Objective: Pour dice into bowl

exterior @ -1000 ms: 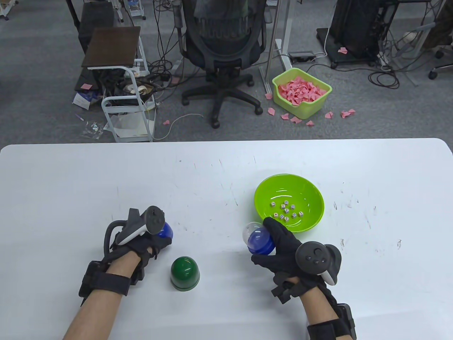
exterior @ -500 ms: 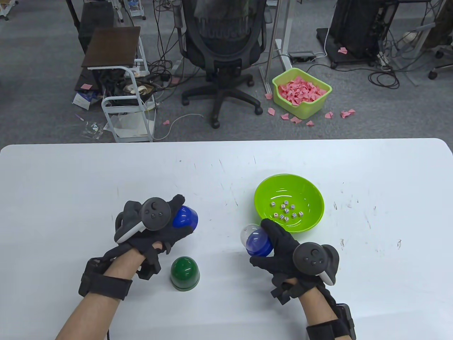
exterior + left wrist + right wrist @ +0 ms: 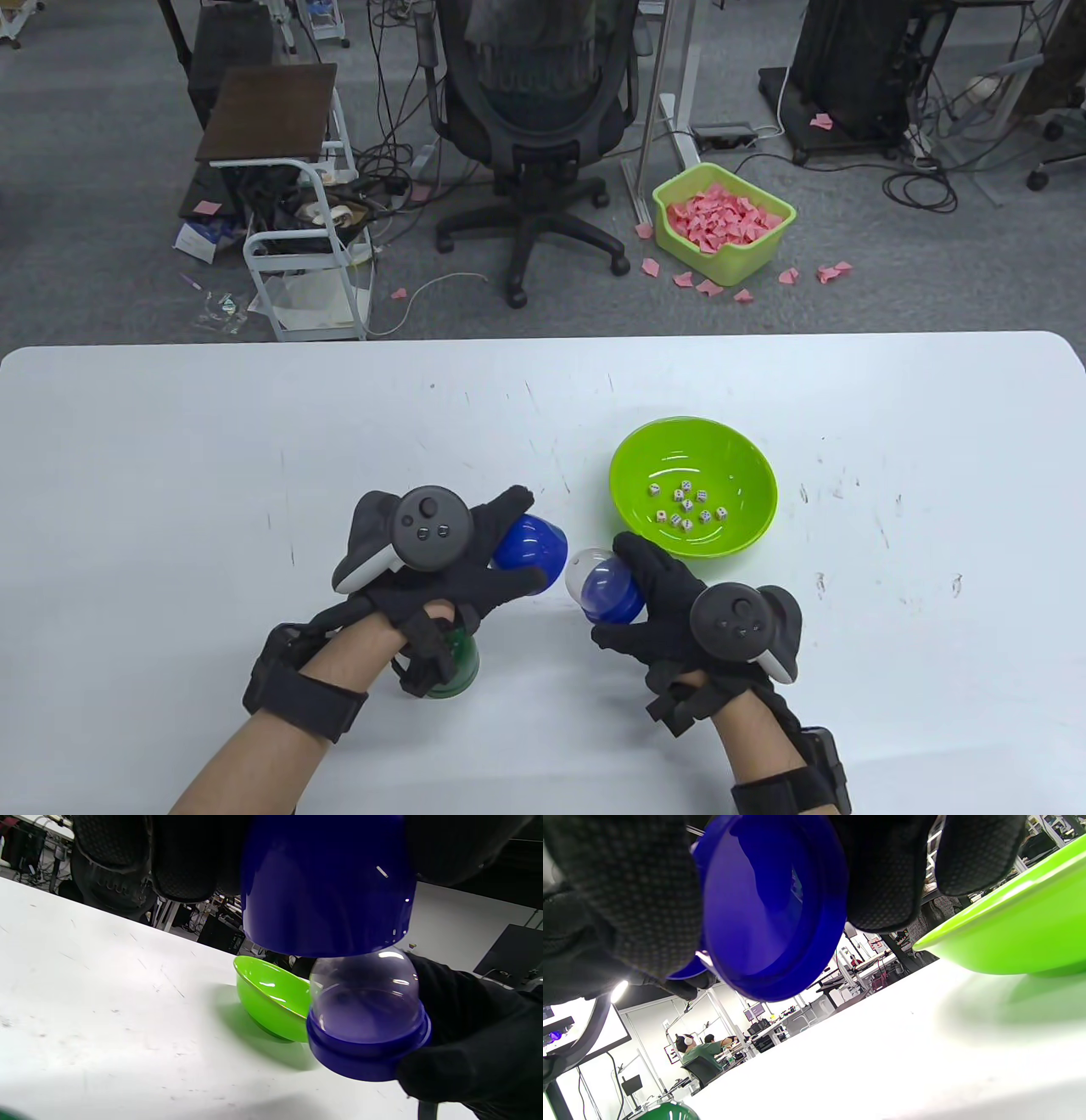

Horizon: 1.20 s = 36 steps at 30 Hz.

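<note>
With our left hand (image 3: 458,569) gripping the blue cover (image 3: 530,543) and our right hand (image 3: 670,607) the seemingly empty clear-domed base (image 3: 604,586), we recap it, dice (image 3: 687,505) in the bowl (image 3: 747,531) just beyond our right hand.

Even overhead light, table view sharp with soft shadows under both hands; wrist views show glare on the white table (image 3: 106,1018), specular highlights on the clear dome (image 3: 365,993), blurred near glove fabric, and tilted, edge-distorted backgrounds.
</note>
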Available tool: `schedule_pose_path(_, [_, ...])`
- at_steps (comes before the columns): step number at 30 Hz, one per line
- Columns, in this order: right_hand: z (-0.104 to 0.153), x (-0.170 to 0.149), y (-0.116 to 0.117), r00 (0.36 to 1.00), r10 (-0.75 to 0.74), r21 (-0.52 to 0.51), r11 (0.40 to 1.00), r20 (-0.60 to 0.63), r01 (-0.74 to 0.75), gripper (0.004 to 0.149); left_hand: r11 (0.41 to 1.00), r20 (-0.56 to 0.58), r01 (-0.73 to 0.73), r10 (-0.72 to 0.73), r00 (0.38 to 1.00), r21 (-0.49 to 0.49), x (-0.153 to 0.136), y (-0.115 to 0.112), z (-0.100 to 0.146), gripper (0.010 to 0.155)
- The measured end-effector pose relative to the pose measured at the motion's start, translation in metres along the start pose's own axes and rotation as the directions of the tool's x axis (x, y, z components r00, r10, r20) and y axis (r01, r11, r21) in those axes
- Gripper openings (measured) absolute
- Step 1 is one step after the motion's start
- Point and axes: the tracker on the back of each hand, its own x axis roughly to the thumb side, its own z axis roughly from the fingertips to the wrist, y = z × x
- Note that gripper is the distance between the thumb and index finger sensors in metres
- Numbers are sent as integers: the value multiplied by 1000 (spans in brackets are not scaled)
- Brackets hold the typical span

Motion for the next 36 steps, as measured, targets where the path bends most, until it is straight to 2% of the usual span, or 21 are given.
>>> schedule_pose_path(9, [0,4,1,1000,-6,-12,1000,14,6,100,998,44,-10,13,999,-59,21,-25,-16,89])
schedule_pose_path(16, [1,10,-2,998,-31,-69,997,52,34,103,997,63,4,1,998,-82,34,-33,-23,90])
schedule_pose_path(30, [5,11,-9,991,-110,-184,975,78,122,99,998,95,-19,25,995,-64,49,-24,-23,92])
schedule_pose_path(36, [5,5,-12,989,-139,-204,968,55,148,99,1000,112,2,1,994,-24,43,-13,-11,92])
